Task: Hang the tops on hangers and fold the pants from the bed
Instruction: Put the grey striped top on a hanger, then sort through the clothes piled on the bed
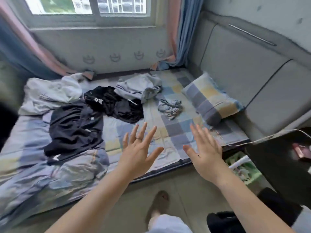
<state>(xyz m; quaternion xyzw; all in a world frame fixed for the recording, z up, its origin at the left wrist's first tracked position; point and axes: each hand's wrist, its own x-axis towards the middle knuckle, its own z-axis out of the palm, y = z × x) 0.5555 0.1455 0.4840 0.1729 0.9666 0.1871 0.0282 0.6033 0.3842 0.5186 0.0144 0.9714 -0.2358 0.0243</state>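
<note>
Clothes lie scattered on a bed (176,132) with a checked sheet. A black top (75,128) is spread at the left, a crumpled black garment (116,105) behind it, a grey garment with dark stripes (139,88) further back, and a small grey bundle (170,106) to the right. My left hand (139,152) and my right hand (205,152) are stretched out over the bed's near edge, fingers straight and spread, holding nothing. There is a ring on my left hand. No hangers are in view.
A checked pillow (212,101) lies at the bed's right, against a padded grey headboard (244,64). A rumpled pale quilt (52,93) sits at the back left. A dark table (282,158) with a white cable stands at right, a green basket (244,167) beside it. Curtains frame the window.
</note>
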